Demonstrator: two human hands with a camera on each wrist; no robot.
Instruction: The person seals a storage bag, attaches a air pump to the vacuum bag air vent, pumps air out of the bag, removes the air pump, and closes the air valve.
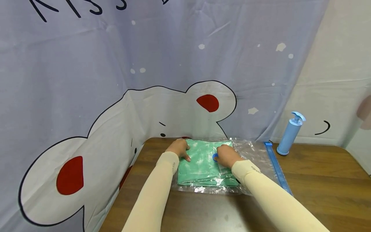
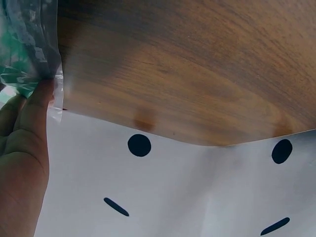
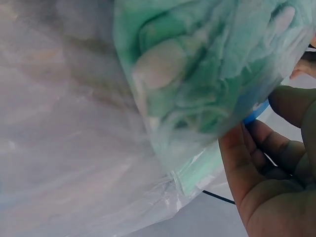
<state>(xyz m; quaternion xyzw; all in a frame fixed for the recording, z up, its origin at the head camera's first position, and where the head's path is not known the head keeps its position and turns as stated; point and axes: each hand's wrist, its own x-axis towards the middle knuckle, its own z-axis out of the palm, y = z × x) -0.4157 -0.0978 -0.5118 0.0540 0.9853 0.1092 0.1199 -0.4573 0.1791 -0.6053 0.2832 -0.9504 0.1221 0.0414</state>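
Note:
A clear plastic storage bag (image 1: 256,156) lies flat on the table with a folded green and white cloth (image 1: 198,164) inside. My right hand (image 1: 228,156) pinches a round blue valve cap (image 1: 214,157) on the bag's upper face, partly hidden by the fingers. In the right wrist view, thumb and fingers of the right hand (image 3: 281,163) meet at this blue piece. My left hand (image 1: 180,148) rests on the bag's left edge, thumb spread over the cloth. Straight fingers of the left hand (image 2: 27,148) touch the plastic in the left wrist view.
A light blue hand pump (image 1: 290,135) stands upright at the table's back right, beyond the bag's blue zip strip (image 1: 278,170). The brown wooden table (image 1: 203,212) meets a printed curtain (image 1: 171,109) at the back.

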